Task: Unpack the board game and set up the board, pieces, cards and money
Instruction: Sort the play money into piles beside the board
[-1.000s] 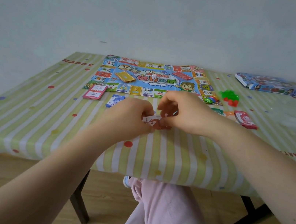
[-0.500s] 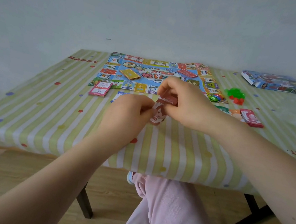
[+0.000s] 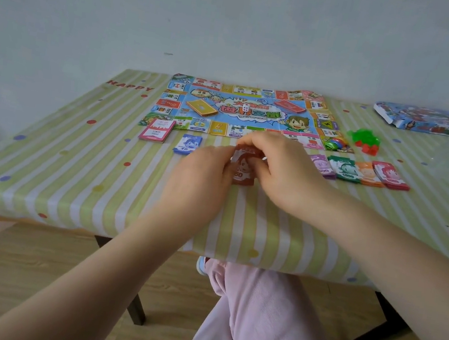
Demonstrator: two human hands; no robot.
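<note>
The colourful game board [image 3: 243, 111] lies flat at the far middle of the table, with a yellow card deck [image 3: 201, 107], a red card deck [image 3: 289, 106] and a white die [image 3: 245, 108] on it. Just in front of the board, my left hand [image 3: 203, 169] and my right hand [image 3: 273, 167] together grip a small brown stack of play money [image 3: 242, 166] marked 50, held upright above the cloth. A blue money stack [image 3: 188, 144] lies to its left. Purple [image 3: 321, 167], green [image 3: 344, 168], orange [image 3: 367, 173] and pink [image 3: 390, 175] stacks lie to the right.
A pink-and-white card pile [image 3: 156, 130] sits at the board's near left corner. Green and red plastic pieces [image 3: 363, 139] and round tokens [image 3: 335, 144] lie right of the board. The blue game box [image 3: 425, 122] is at the far right. A striped cloth [image 3: 71, 170] covers the table.
Both hands moved forward, away from me and towards the board's front edge, with the brown money stack. The stack turned from lying low between my fingers to standing upright, face towards me.
</note>
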